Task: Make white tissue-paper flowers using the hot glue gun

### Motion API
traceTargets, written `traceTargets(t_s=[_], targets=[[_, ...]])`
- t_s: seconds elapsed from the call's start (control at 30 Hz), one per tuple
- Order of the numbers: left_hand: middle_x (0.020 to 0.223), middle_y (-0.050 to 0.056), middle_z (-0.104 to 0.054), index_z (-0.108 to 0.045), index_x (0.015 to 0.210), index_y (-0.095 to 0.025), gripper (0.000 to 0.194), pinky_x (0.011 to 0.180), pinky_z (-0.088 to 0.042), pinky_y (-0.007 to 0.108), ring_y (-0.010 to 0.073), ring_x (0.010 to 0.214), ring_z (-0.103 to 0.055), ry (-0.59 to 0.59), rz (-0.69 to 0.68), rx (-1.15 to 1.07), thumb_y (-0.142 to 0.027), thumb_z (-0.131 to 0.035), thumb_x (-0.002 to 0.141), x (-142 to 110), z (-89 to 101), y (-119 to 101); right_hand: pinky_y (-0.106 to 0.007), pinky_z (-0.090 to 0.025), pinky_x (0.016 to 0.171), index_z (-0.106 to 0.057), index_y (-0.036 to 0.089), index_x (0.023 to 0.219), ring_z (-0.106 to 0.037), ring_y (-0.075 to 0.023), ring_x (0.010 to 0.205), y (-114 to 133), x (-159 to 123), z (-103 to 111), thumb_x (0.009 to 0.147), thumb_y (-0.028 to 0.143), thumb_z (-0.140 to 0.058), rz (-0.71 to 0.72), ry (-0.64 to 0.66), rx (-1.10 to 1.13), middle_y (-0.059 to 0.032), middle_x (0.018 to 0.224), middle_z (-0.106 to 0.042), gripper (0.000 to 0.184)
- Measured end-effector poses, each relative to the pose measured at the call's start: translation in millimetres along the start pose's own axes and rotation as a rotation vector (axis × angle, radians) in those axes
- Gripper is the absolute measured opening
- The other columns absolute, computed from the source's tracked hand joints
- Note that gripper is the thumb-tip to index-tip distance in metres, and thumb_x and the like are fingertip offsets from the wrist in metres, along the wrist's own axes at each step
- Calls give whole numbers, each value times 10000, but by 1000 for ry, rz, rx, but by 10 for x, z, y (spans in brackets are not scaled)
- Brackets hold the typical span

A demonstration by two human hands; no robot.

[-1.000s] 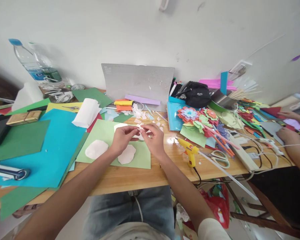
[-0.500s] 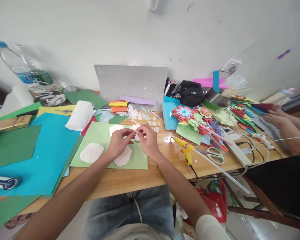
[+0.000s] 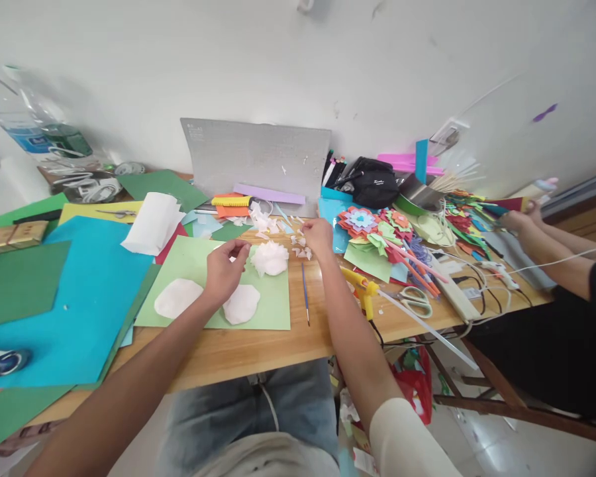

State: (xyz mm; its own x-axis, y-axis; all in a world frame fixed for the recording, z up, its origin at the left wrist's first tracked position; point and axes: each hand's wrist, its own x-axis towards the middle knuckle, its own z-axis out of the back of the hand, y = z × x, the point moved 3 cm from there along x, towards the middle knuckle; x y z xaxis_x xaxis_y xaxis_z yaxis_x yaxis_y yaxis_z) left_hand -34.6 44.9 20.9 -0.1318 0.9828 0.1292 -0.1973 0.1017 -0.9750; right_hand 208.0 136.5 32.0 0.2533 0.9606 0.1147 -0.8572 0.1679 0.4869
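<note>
My left hand (image 3: pixel 224 270) hovers over the light green sheet (image 3: pixel 211 319), fingertips drawn together in a pinch; whatever they hold is too small to make out. Just right of it sits a fluffy white tissue paper flower (image 3: pixel 270 258). Two flat rounded white paper pieces, one at left (image 3: pixel 177 298) and one nearer the middle (image 3: pixel 241 304), lie on the same sheet. My right hand (image 3: pixel 318 237) is by the torn white paper scraps (image 3: pixel 302 252) on the bare wood, fingers curled closed and their tips partly hidden. Below it lies a thin blue brush (image 3: pixel 305 291).
A yellow glue gun (image 3: pixel 360 283) with a long glue stick lies beside my right forearm, near scissors (image 3: pixel 415 301) and a power strip (image 3: pixel 449 290). Colourful paper flowers (image 3: pixel 360 222) are behind. Folded white paper (image 3: pixel 151 224) rests at left. Another person's hands (image 3: pixel 521 215) work at far right.
My hands have moved apart: the right went away to the right toward the scraps, the left drew slightly left. The white flower and blue brush now show. The view has shifted slightly.
</note>
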Motion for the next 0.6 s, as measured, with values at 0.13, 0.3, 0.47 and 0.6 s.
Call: traceTargets(t_s=[0.13, 0.3, 0.47, 0.6], targets=[[799, 43, -678, -694, 906, -177, 320, 595, -466, 253, 148, 654, -571, -13, 1, 57, -461, -570, 828, 19, 29, 21, -257, -465, 759, -775, 188, 866, -675, -207, 909, 15, 18, -164, 809, 176, -568, -7, 26, -58, -101, 949, -753, 215], [756, 27, -647, -683, 895, -177, 326, 591, -433, 251, 135, 608, -531, -51, 2, 23, -472, -556, 834, 55, 68, 37, -276, -470, 790, -767, 184, 934, -673, -214, 931, 53, -9, -132, 853, 210, -534, 31, -9, -87, -110, 978, -746, 248], [639, -10, -537, -669, 920, -177, 319, 518, -390, 240, 121, 536, -462, -69, 21, -85, -455, -535, 839, 102, 91, 83, -285, -457, 840, -760, 212, 961, -657, -206, 938, 443, -145, -169, 848, 320, -588, 322, -3, -83, -76, 981, -739, 232], [634, -14, -512, -668, 910, -185, 305, 488, -368, 237, 118, 522, -447, -102, 44, -107, -439, -516, 834, 139, 123, 102, -297, -462, 818, -757, 205, 836, -663, -223, 905, 764, -247, -329, 816, 337, -644, 427, 165, -167, -89, 899, -741, 175]])
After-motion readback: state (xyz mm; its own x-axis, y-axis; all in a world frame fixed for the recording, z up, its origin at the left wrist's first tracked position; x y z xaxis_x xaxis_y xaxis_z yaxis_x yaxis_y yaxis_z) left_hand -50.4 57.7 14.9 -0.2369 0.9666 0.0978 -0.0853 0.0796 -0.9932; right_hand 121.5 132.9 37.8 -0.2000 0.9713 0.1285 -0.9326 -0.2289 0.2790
